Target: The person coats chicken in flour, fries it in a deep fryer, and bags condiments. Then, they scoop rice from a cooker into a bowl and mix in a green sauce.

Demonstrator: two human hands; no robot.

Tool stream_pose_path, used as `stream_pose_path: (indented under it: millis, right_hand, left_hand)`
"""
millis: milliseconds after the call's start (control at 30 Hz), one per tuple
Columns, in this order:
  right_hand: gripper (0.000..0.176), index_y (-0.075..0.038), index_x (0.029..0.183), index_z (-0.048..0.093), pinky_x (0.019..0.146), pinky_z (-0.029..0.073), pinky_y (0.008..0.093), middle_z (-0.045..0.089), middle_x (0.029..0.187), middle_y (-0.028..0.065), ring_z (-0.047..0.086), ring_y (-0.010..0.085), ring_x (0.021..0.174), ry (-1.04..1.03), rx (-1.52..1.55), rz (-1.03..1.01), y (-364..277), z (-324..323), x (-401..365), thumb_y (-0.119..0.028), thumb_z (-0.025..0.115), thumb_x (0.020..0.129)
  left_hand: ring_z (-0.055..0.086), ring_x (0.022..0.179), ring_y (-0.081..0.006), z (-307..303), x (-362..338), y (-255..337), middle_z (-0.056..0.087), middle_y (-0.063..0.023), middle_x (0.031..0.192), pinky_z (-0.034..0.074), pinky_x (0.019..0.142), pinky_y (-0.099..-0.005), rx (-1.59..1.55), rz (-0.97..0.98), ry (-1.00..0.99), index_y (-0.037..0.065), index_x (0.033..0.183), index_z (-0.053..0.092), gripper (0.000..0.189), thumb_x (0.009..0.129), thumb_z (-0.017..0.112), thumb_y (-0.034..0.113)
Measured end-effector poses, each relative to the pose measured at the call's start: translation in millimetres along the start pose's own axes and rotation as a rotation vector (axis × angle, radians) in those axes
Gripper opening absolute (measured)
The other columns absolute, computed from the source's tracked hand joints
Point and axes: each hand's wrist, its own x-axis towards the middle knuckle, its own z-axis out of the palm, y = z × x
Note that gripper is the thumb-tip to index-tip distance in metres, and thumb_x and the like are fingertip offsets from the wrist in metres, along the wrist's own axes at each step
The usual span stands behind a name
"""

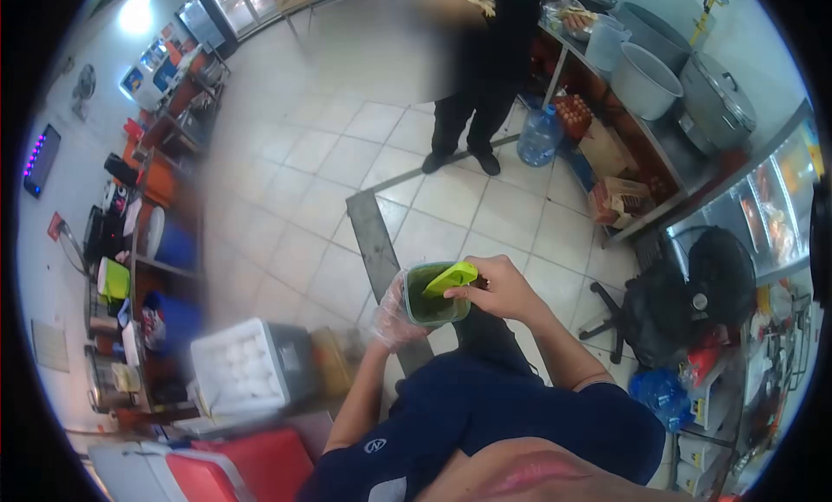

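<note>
In front of my body, my left hand [397, 316], in a clear plastic glove, is wrapped round the side of a squarish translucent plastic container [409, 292]. Dark green contents [433, 310] show inside it. My bare right hand [497, 289] grips a bright lime-green plastic utensil [450, 279], thumb pressed against it. The utensil slants down over the container's opening; its exact kind and whether its tip touches the contents cannot be made out.
A person in dark clothes [490, 60] stands ahead, a hand holding something pale. A large water bottle [539, 138] stands by the right-hand shelving. Lower left are an open cooler [208, 372] with white round items and a red cooler [251, 467]. A black chair [659, 303] is at right.
</note>
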Motion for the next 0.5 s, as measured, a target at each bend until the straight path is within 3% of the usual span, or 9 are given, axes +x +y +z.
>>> stream_pose_path:
  millis: [100,200,333,400,500]
  right_hand:
    - [0.031,-0.002,0.079,0.058,0.045,0.033,0.0296,0.048,0.05,0.0086,0.043,0.0165,0.043,0.03,0.068,-0.047,26,-23,64,-0.029,0.072,0.077]
    - [0.027,0.0,0.079,0.061,0.047,0.037,0.026,0.056,0.058,0.0082,0.051,0.0141,0.047,0.005,0.039,-0.035,48,-55,126,-0.023,0.074,0.075]
    - [0.028,-0.001,0.078,0.06,0.047,0.037,0.0268,0.055,0.057,0.009,0.05,0.0149,0.047,0.008,0.123,-0.081,76,-87,199,-0.024,0.075,0.075]
    - [0.029,-0.001,0.077,0.059,0.047,0.037,0.0276,0.053,0.056,0.0091,0.049,0.0157,0.046,0.008,0.022,-0.071,93,-94,225,-0.025,0.075,0.075]
    - [0.028,-0.002,0.076,0.059,0.046,0.037,0.0284,0.054,0.057,0.0093,0.049,0.0171,0.046,-0.025,0.151,0.066,105,-100,252,-0.025,0.075,0.075]
  left_hand:
    - [0.053,0.106,-0.0172,-19,70,-15,0.053,-0.0078,0.116,0.043,0.092,-0.0308,-0.072,-0.06,-0.048,0.007,0.126,0.039,0.084,0.056,0.084,0.018]
    - [0.053,0.106,-0.018,-33,137,-38,0.053,-0.0079,0.117,0.043,0.092,-0.0305,0.018,-0.092,-0.04,0.006,0.127,0.039,0.085,0.056,0.084,0.018]
    - [0.052,0.108,-0.0192,-61,204,-74,0.052,-0.0079,0.119,0.044,0.091,-0.0332,0.075,-0.214,-0.113,0.006,0.127,0.036,0.089,0.052,0.084,0.017]
    - [0.051,0.109,-0.0198,-68,225,-84,0.05,-0.0085,0.121,0.044,0.093,-0.0336,0.152,-0.186,-0.075,0.007,0.128,0.035,0.092,0.052,0.085,0.018]
    - [0.052,0.108,-0.0184,-75,263,-65,0.052,-0.0087,0.117,0.044,0.091,-0.0318,-0.096,-0.224,-0.105,0.006,0.131,0.034,0.091,0.054,0.082,0.013]
